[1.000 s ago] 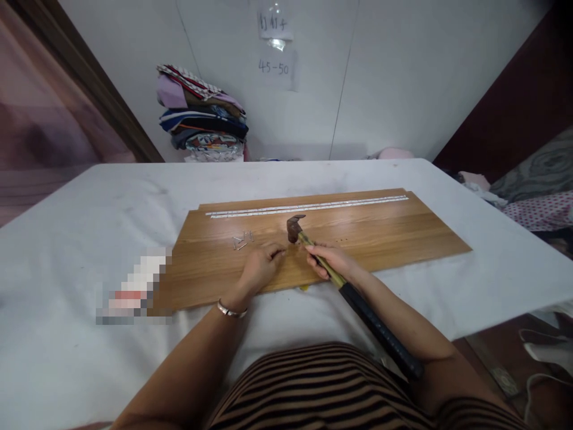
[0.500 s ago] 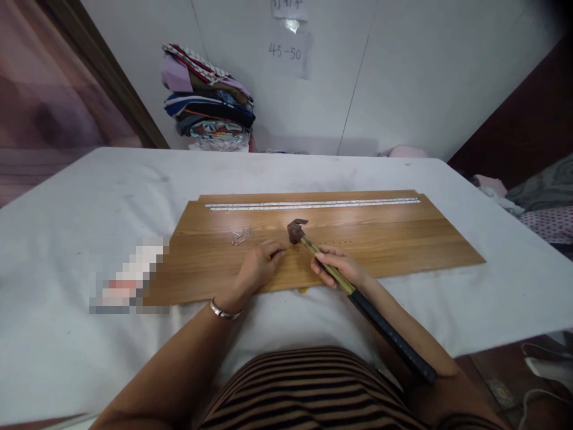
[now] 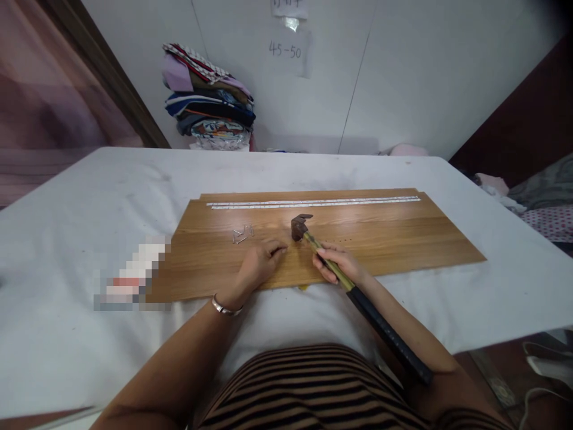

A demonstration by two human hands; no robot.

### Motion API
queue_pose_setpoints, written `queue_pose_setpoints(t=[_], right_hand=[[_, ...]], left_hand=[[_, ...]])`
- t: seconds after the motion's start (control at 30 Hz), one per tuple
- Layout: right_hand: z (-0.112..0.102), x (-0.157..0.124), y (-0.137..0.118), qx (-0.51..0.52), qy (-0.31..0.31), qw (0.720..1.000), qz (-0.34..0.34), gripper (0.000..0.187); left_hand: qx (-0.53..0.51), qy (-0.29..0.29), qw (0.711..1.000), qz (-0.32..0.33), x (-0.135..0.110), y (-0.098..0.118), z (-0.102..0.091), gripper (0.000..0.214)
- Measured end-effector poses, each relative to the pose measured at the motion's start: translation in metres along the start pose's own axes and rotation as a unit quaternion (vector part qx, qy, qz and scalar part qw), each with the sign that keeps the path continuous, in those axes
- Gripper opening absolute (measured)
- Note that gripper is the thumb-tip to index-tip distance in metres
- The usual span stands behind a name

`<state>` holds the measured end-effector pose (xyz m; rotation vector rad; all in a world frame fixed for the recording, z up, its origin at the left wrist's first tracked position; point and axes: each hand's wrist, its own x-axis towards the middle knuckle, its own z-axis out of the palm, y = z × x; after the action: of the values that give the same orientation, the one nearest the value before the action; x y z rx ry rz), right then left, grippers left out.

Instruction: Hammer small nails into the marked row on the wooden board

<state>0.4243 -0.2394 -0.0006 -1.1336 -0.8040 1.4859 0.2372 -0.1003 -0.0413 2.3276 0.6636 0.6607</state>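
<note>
My right hand [image 3: 338, 263] is closed around the yellow part of a claw hammer's [image 3: 329, 261] handle. Its rusty head is just above the wooden board, with the black grip running back along my forearm. My left hand [image 3: 262, 260] rests on the board [image 3: 394, 233], thumb and forefinger pinched together to the left of the hammer head. Whatever lies between those fingertips is too small to make out. Several loose nails [image 3: 242, 233] lie on the board beyond my left hand. A row of small dark dots [image 3: 339, 240] runs right of the hammer head.
Two white marked strips [image 3: 313, 203] lie along the board's far side. A white cloth [image 3: 483, 298] covers the table under the board. Left of the board is a blurred-out patch [image 3: 134, 275]. Folded fabrics [image 3: 210, 101] are stacked against the wall behind.
The hammer head has risen slightly and shifted a little to the right, my right hand moving with it. My left hand stays in its pinch at nearly the same spot.
</note>
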Motion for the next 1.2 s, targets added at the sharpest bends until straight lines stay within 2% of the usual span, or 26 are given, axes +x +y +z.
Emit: queue_pose_setpoints(t=[0.4,0.67,1.0,1.2], right_hand=[[0.0000,0.0037,0.0061,0.027,-0.004,1.000,-0.008,0.027],[0.0024,0.0016,0.0017,0.031,-0.002,1.000,-0.004,0.027],[0.0049,0.0009,0.0024,0.029,0.000,1.000,0.001,0.030],[-0.0015,0.0021,0.0058,0.024,-0.002,1.000,-0.008,0.027]], left_hand=[[0.006,0.004,1.000,0.007,0.0005,-0.0017,0.0018,0.017],[-0.002,0.011,1.000,0.009,0.0001,0.0023,0.0002,0.017],[-0.006,0.008,1.000,0.002,-0.0007,-0.0030,0.0026,0.016],[-0.007,0.013,1.000,0.007,-0.0004,-0.0002,0.0010,0.017]])
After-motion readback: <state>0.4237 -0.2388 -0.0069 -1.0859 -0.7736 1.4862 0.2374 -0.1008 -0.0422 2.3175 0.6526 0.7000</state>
